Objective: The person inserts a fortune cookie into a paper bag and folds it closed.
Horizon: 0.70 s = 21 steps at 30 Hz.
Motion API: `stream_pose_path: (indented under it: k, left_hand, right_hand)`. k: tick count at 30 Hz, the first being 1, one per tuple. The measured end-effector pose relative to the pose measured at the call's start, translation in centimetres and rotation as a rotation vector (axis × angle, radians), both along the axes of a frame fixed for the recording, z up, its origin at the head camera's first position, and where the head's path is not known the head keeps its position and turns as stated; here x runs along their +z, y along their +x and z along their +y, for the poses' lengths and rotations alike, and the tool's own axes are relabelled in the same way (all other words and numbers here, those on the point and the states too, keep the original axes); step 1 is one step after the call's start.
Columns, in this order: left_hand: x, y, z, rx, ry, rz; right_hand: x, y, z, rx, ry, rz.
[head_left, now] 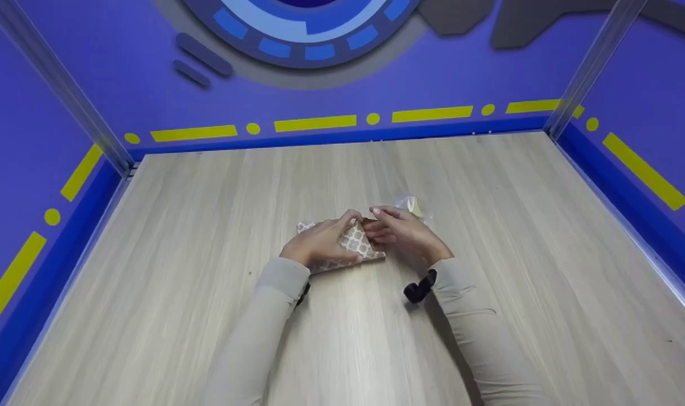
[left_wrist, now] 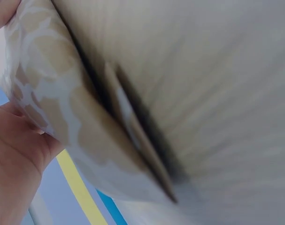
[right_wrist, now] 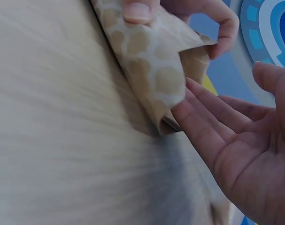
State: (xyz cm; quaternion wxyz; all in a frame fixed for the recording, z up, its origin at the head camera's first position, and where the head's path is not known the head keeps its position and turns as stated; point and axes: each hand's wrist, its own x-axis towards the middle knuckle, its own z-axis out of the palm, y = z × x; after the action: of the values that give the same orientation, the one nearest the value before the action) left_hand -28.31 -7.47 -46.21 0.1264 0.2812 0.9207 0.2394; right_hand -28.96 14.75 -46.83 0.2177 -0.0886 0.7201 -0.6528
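Observation:
Patterned brown-and-white wrapping paper (head_left: 355, 241) forms a flat package low over the table. My left hand (head_left: 324, 239) grips it from the left, thumb on the near side and fingers over the far edge. At the package's right end the paper stands open, and its plain brown inside (right_wrist: 195, 65) shows in the right wrist view. There my right hand (head_left: 407, 232) has its fingers (right_wrist: 203, 123) extended, tips at the paper's open edge, with the thumb held apart. In the left wrist view, a loose paper flap (left_wrist: 128, 117) sticks out along the package's underside. What lies inside is hidden.
Just beyond my right hand lies a small clear plastic item (head_left: 411, 204) with a yellowish part. The pale wood table (head_left: 179, 270) is bounded by blue panels (head_left: 342, 96) at the back and both sides.

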Motion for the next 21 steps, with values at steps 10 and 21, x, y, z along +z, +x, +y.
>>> stream_pose_path:
  k: [10,21]
  left_hand:
    - [0.1,0.0,0.0,0.008,0.01,-0.002]
    - [0.0,0.0,0.0,0.003,0.007,0.004]
  right_hand:
    - [0.9,-0.4,2.0,0.006,0.09,0.106]
    - [1.9,-1.0,3.9,-0.102,0.28,0.307]
